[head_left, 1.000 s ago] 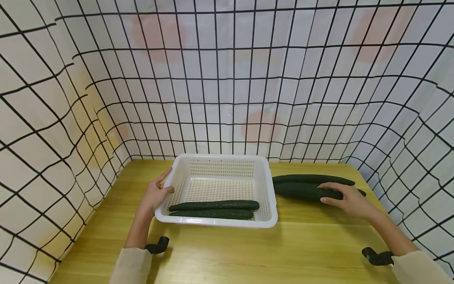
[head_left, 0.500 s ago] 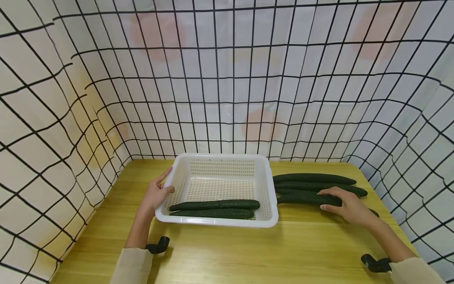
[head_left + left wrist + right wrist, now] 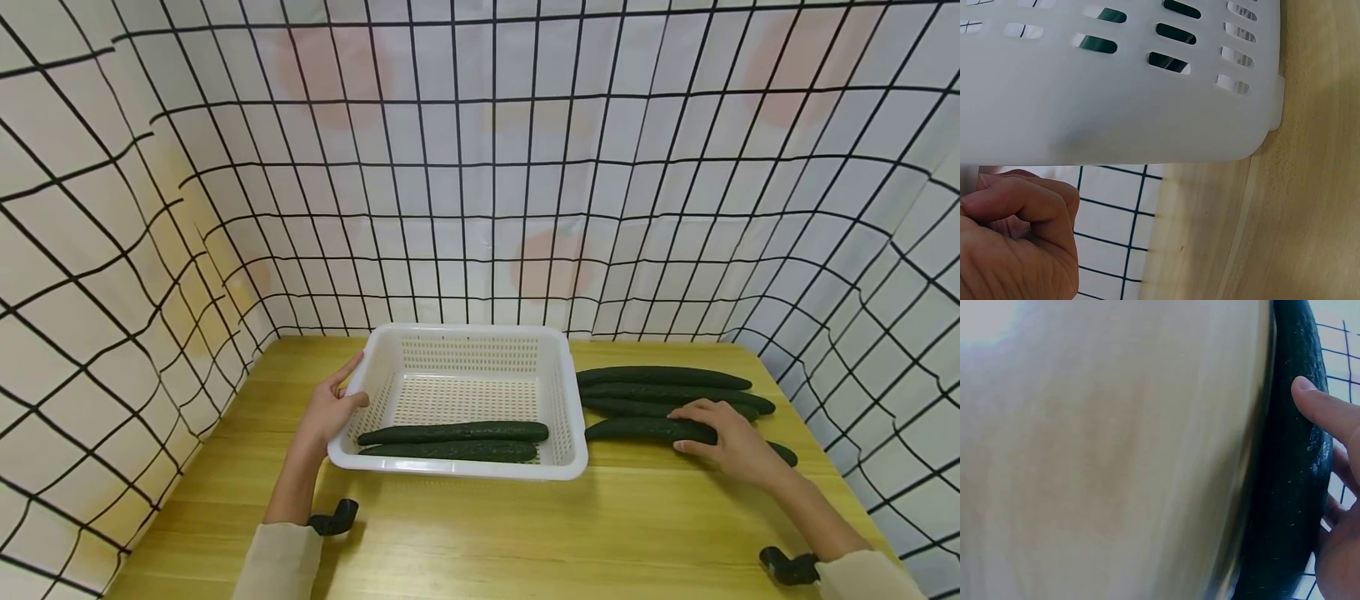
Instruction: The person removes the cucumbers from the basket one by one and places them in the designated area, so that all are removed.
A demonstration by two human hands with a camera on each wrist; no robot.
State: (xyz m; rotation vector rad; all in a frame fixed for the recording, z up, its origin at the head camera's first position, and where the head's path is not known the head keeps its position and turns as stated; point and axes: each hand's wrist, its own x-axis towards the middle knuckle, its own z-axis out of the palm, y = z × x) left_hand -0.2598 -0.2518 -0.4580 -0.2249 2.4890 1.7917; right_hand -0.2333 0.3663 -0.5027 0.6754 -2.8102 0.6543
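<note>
My left hand (image 3: 324,414) grips the left rim of a white plastic basket (image 3: 459,471), thumb over the edge; in the left wrist view its fingers curl by the basket's wall (image 3: 1122,119). Two dark green cucumbers lie side by side along the basket's near side, the upper cucumber (image 3: 457,432) just behind the lower cucumber (image 3: 453,452). To the right, my right hand (image 3: 733,442) holds the nearest cucumber (image 3: 637,429) of a group from above. In the right wrist view the thumb (image 3: 1316,403) presses that cucumber's (image 3: 1291,500) side, with other fingers partly hidden behind it.
Behind the held cucumber lie several more, among them the rearmost cucumber (image 3: 663,377) and another cucumber (image 3: 675,393) in front of it. Their left ends sit close to the basket. Black wire mesh (image 3: 495,217) stands around the back and sides of the wooden table (image 3: 480,542).
My right hand has moved toward me with the nearest cucumber, which now lies apart from the others, and the bunch has spread. The left hand and basket have stayed in place.
</note>
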